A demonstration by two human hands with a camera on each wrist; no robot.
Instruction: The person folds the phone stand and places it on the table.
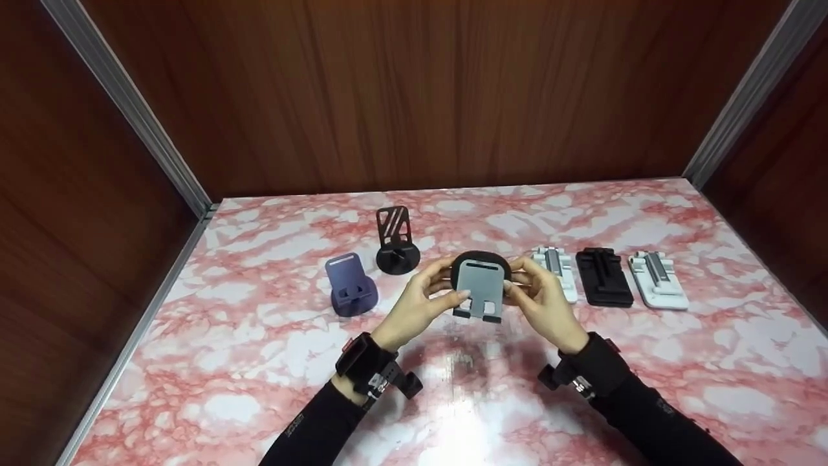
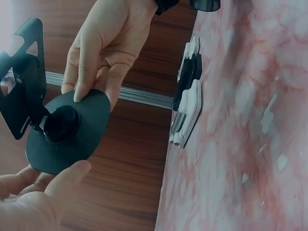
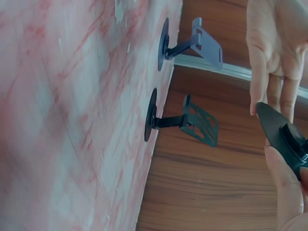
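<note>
Both hands grasp the gray stand: the left hand and the right hand hold its dark disc by opposite edges, thumbs on one side and fingers on the other. The stand's gray plate faces the head camera, and the whole thing is held up off the table.

The hold looks secure but sits only at the thin rim; if one hand lets go early, the stand could tip or slip. The plate's joint might also swing if the plate is pushed.

To the left, a purple stand and a black stand are upright and could topple if a sleeve brushes them. Close by the right hand lies a white folded stand, the likeliest to be bumped; beyond it are a black one and another white one.
</note>
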